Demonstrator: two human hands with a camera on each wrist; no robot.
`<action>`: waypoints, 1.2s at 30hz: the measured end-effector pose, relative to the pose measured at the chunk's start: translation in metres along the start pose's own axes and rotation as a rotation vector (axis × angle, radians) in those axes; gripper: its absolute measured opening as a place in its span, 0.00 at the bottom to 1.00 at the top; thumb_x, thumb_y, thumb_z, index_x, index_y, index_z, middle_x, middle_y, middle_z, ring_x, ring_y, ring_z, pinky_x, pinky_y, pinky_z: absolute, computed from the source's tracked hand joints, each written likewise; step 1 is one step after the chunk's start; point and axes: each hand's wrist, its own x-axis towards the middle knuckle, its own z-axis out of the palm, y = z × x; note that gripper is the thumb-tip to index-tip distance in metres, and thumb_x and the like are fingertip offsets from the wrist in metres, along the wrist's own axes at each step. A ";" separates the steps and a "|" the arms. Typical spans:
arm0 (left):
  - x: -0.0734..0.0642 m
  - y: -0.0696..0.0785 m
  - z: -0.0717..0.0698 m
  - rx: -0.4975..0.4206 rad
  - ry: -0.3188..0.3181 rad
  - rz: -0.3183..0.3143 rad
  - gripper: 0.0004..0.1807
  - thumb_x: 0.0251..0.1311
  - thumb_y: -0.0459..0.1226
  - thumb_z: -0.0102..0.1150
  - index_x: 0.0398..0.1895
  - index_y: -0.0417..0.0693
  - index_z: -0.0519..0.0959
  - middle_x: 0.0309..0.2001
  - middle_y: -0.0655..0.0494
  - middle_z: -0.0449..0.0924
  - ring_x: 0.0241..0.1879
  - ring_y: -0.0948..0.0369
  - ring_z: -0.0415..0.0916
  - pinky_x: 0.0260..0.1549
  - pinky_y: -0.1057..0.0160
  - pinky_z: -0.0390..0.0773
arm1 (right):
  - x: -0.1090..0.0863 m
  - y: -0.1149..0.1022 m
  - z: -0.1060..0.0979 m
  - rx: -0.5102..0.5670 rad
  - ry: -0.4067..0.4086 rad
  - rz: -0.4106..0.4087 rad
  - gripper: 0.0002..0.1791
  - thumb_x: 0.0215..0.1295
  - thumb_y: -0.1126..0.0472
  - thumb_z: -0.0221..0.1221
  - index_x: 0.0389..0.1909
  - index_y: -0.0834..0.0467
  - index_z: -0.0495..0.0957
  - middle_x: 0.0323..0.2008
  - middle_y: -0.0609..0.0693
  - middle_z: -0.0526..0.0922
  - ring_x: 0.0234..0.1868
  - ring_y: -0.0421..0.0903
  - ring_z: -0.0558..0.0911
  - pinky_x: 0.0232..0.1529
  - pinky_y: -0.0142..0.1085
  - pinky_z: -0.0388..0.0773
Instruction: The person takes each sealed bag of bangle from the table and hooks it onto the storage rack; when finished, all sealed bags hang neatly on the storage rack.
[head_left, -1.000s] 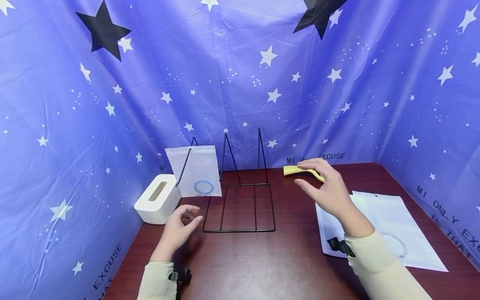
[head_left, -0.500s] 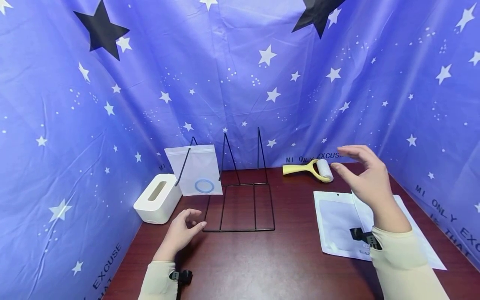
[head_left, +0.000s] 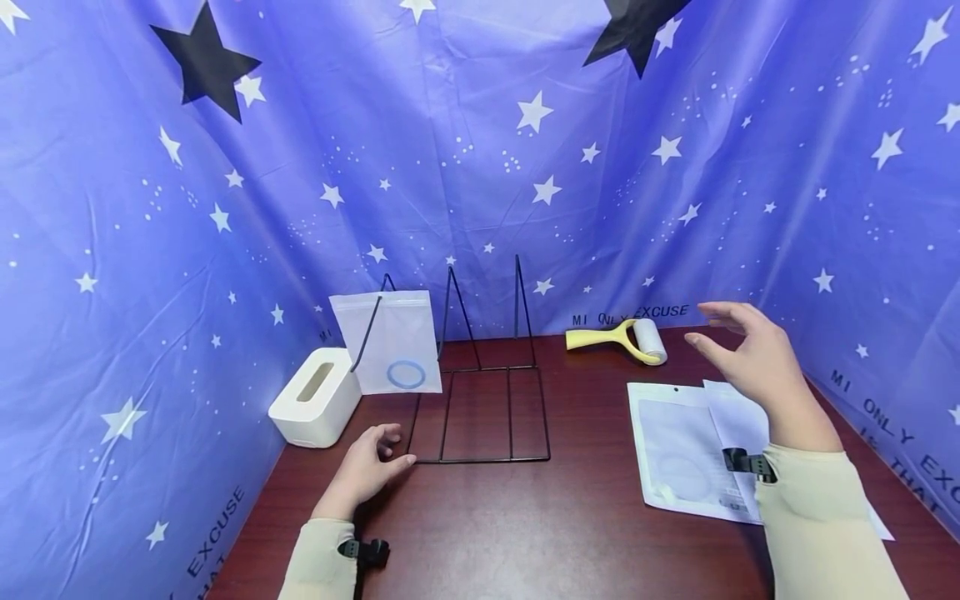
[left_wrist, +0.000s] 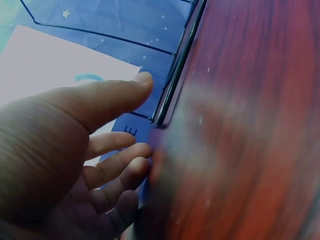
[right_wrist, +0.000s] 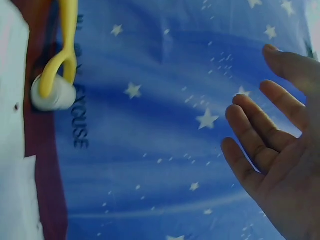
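Observation:
My left hand, fingers loosely bent, hovers by the front left corner of a black wire rack and holds nothing. A white zip bag with a blue ring printed low on it stands in the rack's left slot. Over on the right, my right hand is raised with thumb and fingers apart, and nothing is between them. Nearest to it lies a yellow-handled roller with a white roll, also seen in the right wrist view. White zip bags lie partly overlapped beneath the right forearm.
A white tissue box stands left of the rack. The dark red wooden table ends against a blue star-printed curtain at the back and on both sides.
My right hand has moved right, away from the roller, which now shows whole. My left hand has shifted slightly down and right. The rack, bags and tissue box have stayed put.

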 end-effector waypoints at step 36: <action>-0.004 0.004 0.006 0.115 -0.027 0.025 0.26 0.53 0.42 0.82 0.55 0.47 0.85 0.39 0.63 0.77 0.38 0.63 0.74 0.41 0.56 0.76 | -0.004 0.099 0.056 -0.076 -0.475 0.151 0.34 0.67 0.54 0.70 0.67 0.70 0.73 0.61 0.73 0.77 0.60 0.71 0.77 0.58 0.65 0.74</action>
